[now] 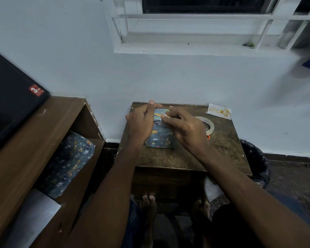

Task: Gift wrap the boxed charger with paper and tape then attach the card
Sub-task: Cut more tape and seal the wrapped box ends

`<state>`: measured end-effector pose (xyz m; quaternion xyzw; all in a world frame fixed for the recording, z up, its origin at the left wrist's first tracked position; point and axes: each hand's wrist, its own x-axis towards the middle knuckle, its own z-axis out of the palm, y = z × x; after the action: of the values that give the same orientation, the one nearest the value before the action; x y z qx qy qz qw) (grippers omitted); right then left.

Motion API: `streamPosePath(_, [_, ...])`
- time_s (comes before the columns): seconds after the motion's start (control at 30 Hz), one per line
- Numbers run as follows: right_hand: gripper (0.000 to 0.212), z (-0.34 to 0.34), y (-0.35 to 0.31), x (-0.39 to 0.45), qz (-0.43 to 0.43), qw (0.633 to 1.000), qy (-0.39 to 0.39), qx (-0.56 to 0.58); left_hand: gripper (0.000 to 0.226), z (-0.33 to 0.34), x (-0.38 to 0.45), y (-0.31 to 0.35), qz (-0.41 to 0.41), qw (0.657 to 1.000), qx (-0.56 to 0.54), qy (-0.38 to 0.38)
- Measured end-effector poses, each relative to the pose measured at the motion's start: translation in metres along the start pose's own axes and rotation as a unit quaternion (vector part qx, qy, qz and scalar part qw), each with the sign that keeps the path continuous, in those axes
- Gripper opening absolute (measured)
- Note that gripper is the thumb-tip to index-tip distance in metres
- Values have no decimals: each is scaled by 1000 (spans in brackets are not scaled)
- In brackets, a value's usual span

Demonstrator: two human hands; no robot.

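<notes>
The box, wrapped in blue patterned paper [162, 136], lies on a small brown table [222, 151]. My left hand [141, 124] rests on its left side with curled fingers holding the paper's far edge. My right hand [184, 129] hovers over the right side and pinches a small strip of tape [164, 115] at the box's far end. A tape roll [210, 125] lies just right of my right hand. The white "Happy Birthday" card [219, 111] sits at the table's far right corner.
A wooden shelf unit [34, 140] stands to the left, with a sheet of the same wrapping paper [68, 161] inside and a black device [13, 101] on top. A black bin bag [256, 158] sits right of the table. The wall and window are behind.
</notes>
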<state>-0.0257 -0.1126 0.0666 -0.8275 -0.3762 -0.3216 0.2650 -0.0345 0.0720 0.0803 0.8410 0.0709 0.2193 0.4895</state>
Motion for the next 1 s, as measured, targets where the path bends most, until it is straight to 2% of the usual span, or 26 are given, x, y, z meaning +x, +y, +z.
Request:
streamPosePath(0.07, [34,1,0,-3,-56,996,28,-57,55,1,0,-2,-3,1000,3,-8])
streamPosePath(0.17, [34,0,2,-4,-128,980,62,-139,52,1,-2,-4,-7,1000,16,-15])
streamPosePath(0.3, [21,4,7,-6,-146,977,56,-144,52,1,-1,-2,-10,1000,25,-7])
streamPosePath(0.4, [8,0,-2,-3,-87,990,92,-61,58,3,0,2,-12,1000,21,0])
streamPosePath(0.43, [12,-3,-6,1,-46,992,114,-21,59,4,1,1,-12,1000,19,2])
streamPosePath(0.5, [34,-13,-10,10,62,989,120,60,62,1,2,1,-11,1000,19,6])
streamPosePath(0.57, [55,-19,-8,17,175,974,70,127,63,0,5,2,-9,999,33,9])
streamPosePath(0.6, [59,-20,-5,18,218,962,37,157,64,0,6,5,-4,999,43,11])
streamPosePath(0.67, [50,-21,1,18,274,937,-8,218,64,4,7,13,5,997,69,37])
streamPosePath(0.77, [36,-23,5,16,279,925,-35,256,51,15,9,30,62,982,147,102])
streamPosePath(0.83, [34,-26,5,17,258,928,-51,265,37,24,10,44,131,975,150,102])
streamPosePath(0.9, [29,-28,5,18,245,928,-64,273,29,34,11,60,183,976,116,29])
streamPosePath(1.0, [22,-33,12,18,253,916,-76,300,38,49,11,74,153,982,80,-78])
